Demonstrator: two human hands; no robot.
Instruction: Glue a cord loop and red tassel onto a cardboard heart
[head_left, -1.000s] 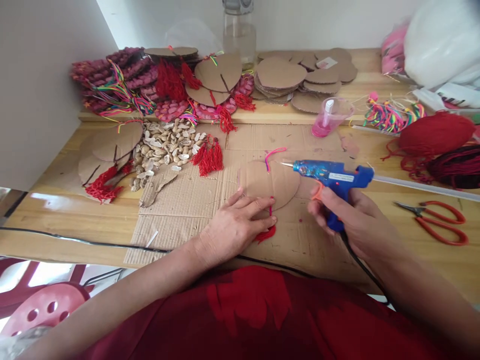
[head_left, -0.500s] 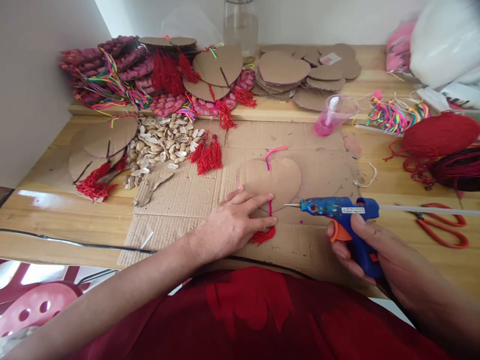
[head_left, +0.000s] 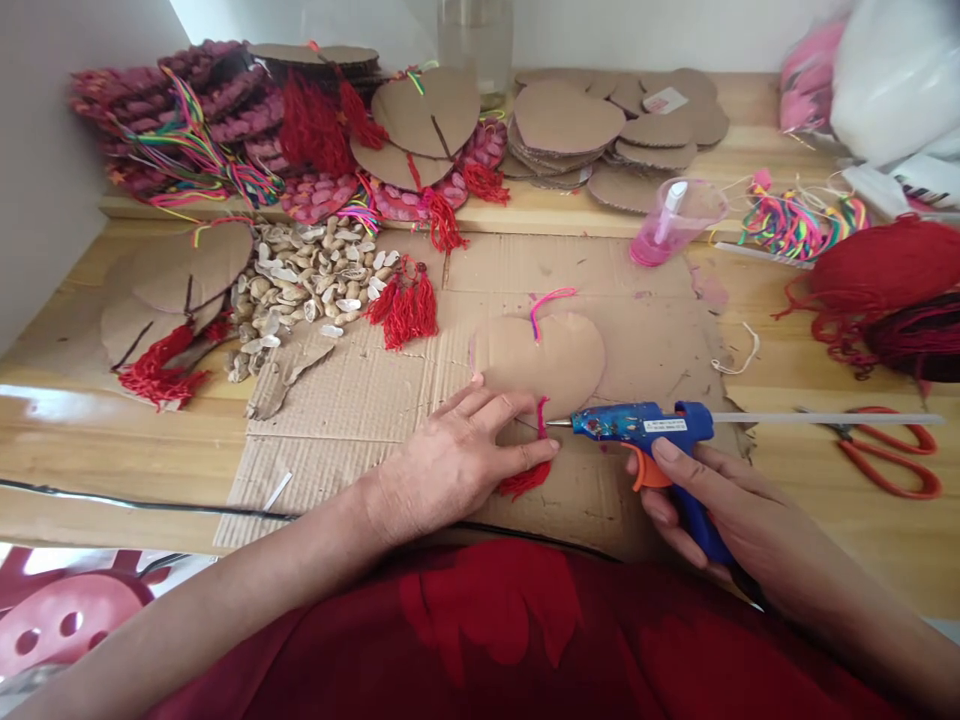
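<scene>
Cardboard heart cutout (head_left: 570, 360), one, the landmark: flat on one corrugated cardboard sheet (head_left: 360, 390), a pink cord loop (head_left: 551, 298) at its far notch.
Red tassel (head_left: 525, 480), one, on a pink cord: at the cutout's near edge, partly hidden under the fingers.
Left hand (head_left: 457, 455), one: palm down, fingers loosely spread, at the cutout's near-left edge and over the tassel cord; grasps nothing visible.
Blue glue gun (head_left: 652, 425), one: near-right of the cutout, nozzle by the tassel cord; whether it touches is unclear.
Right hand (head_left: 705, 490), one: closed around the gun's handle, fingers at the orange trigger.
Pink cup (head_left: 656, 245), one, with one white-capped pen (head_left: 670, 212): beyond the cutout, to its right.
Red-handled scissors (head_left: 889, 460), one pair: on the wooden surface (head_left: 810, 530), right of the cutout, partly crossed by the clear glue stick (head_left: 780, 418).
Yarn balls, two, one red (head_left: 885, 265), one dark (head_left: 915, 335): far right of the cutout, both cut off by the frame.
Peanut shells (head_left: 322, 280), one heap, too many to count: far left of the cutout.
Stacked cutouts (head_left: 566, 120): beyond the cutout, overlapping, number unclear.
</scene>
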